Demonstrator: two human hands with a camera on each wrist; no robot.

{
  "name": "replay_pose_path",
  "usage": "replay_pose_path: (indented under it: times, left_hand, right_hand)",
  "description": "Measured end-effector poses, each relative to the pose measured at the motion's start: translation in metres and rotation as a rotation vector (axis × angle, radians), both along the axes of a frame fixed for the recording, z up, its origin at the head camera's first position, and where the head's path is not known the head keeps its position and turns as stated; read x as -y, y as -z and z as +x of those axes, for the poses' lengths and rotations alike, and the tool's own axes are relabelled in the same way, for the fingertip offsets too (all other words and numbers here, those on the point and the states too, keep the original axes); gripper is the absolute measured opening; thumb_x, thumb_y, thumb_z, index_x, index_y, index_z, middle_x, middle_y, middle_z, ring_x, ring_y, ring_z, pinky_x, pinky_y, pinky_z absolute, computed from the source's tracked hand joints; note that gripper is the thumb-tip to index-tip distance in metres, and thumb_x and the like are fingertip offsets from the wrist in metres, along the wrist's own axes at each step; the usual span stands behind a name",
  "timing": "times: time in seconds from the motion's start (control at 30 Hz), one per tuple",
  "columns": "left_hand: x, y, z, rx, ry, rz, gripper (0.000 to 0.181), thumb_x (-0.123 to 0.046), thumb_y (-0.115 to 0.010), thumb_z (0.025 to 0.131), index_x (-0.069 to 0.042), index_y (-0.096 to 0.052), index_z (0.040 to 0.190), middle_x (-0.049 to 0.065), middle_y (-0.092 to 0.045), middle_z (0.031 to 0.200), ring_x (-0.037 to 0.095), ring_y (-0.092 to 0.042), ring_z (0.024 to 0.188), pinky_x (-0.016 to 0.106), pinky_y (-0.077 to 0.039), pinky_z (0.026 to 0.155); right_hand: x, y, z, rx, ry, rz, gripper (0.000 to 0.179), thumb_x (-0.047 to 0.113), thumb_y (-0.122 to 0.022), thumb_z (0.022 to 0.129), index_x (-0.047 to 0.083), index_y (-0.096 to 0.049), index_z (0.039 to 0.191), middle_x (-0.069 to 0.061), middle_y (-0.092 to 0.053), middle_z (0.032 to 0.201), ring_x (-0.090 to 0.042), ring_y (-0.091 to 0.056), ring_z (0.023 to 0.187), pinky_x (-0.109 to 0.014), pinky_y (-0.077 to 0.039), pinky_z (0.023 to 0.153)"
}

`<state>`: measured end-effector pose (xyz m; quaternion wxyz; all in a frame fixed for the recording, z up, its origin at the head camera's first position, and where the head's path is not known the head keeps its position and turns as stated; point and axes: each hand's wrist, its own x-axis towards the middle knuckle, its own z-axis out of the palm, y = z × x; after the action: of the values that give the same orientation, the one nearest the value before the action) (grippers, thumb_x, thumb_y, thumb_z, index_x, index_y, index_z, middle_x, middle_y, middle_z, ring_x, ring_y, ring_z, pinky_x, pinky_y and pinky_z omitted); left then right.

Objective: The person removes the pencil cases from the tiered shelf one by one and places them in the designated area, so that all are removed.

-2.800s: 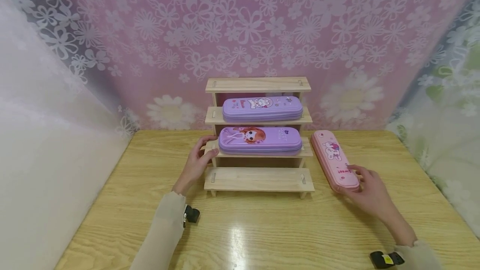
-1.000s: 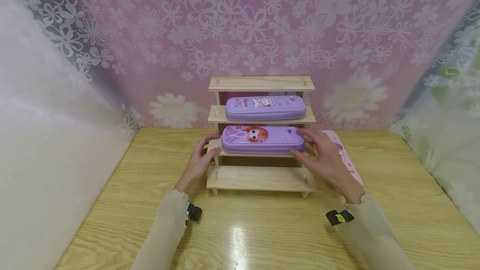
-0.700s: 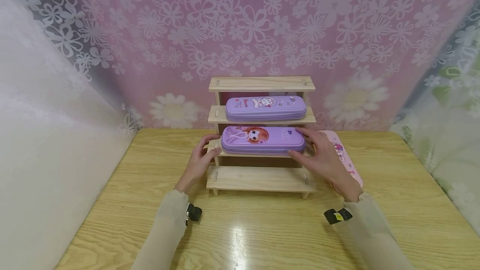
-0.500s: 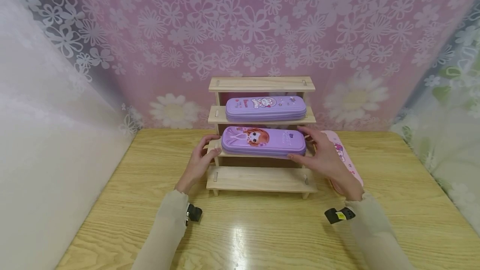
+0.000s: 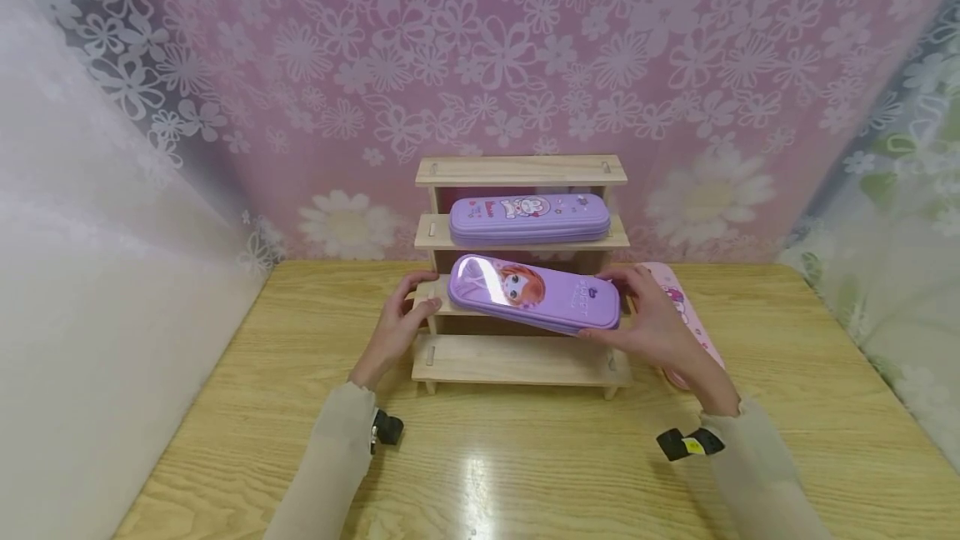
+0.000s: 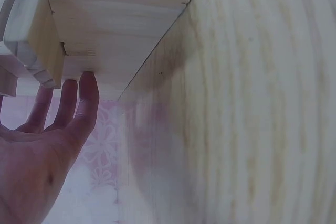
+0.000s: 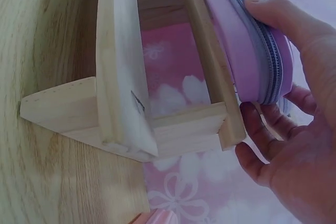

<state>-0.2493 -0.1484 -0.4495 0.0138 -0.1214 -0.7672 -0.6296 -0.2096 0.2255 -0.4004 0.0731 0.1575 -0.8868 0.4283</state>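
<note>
Doll case is at the second step up of the rack, skewed across it. Long axis runs roughly left-right, right end swung toward the person and out past the step's front edge, left end further back over the board. Whether its underside touches the wood there, can't tell.

Right hand is the nearer one: case extends leftward from its fingers. Thumb on the near side, other fingers round the far side and end, so the right end is pinched. Left hand holds the rack, not the case: thumb on the front of that same step's left end, fingers bent behind it. Case's left end is just beside that thumb, apart from it.

Doll case: purple, long, rounded corners, shiny lid with strong glare over the print; looks stiff-shelled. Zip runs round its side, toothed, greyish. Rack: pale bare wood, flat planks, slotted joints, stepped. Bunny case, lilac, same rounded shape, lies lengthwise one step higher. Pink case lies on the table, right of the rack, partly hidden by the right hand. Table: yellowish wood grain, glossy. Backdrop: pink, white flower pattern.
</note>
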Motion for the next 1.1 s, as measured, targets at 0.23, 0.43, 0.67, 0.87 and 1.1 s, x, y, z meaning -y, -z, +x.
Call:
replay_pose_path:
  times: [0.23,0.43,0.67,0.87,1.1]
  left_hand:
    - [0.004,0.018,-0.01,-0.021,-0.008,-0.008,0.042,-0.018,-0.06,0.102,-0.015,-0.053,0.143,0.012,-0.052,0.142,0.023,-0.059,0.102,0.045,-0.058,0.087]
    - [0.004,0.017,-0.008,-0.031,-0.009,-0.012,0.039,-0.022,-0.061,0.101,-0.019,-0.055,0.14,0.01,-0.053,0.139,0.023,-0.061,0.102,0.037,-0.058,0.085]
    - [0.003,0.016,-0.006,-0.029,-0.009,-0.001,0.038,-0.02,-0.062,0.101,-0.021,-0.056,0.139,0.008,-0.053,0.139,0.023,-0.061,0.101,0.037,-0.058,0.084]
    - [0.002,0.014,-0.004,-0.021,-0.011,-0.003,0.038,-0.02,-0.061,0.102,-0.022,-0.056,0.139,0.009,-0.053,0.137,0.023,-0.061,0.103,0.034,-0.058,0.084]
    - [0.002,0.014,-0.007,-0.023,-0.013,-0.005,0.038,-0.022,-0.062,0.102,-0.021,-0.056,0.139,0.01,-0.053,0.138,0.024,-0.06,0.102,0.034,-0.057,0.085]
  right_hand:
    - [-0.007,0.002,0.013,-0.075,0.017,-0.004,0.077,0.019,-0.096,0.07,0.007,-0.054,0.134,-0.009,-0.058,0.122,-0.014,-0.052,0.098,-0.022,-0.047,0.08]
    - [-0.018,0.007,0.021,-0.073,0.029,-0.013,0.077,0.014,-0.094,0.071,0.005,-0.053,0.136,-0.012,-0.06,0.122,-0.006,-0.051,0.102,-0.011,-0.045,0.078]
    - [-0.035,0.013,0.029,-0.083,0.032,-0.052,0.076,0.006,-0.092,0.071,0.004,-0.052,0.135,-0.011,-0.059,0.122,0.0,-0.053,0.102,-0.007,-0.045,0.081]
    - [-0.051,0.014,0.039,-0.047,0.04,-0.088,0.074,0.003,-0.091,0.073,0.003,-0.051,0.136,-0.001,-0.056,0.121,0.0,-0.057,0.098,-0.008,-0.048,0.081]
    - [-0.073,0.015,0.047,-0.042,0.048,-0.132,0.075,-0.004,-0.088,0.073,0.001,-0.05,0.137,0.013,-0.055,0.122,0.001,-0.056,0.105,-0.006,-0.048,0.085]
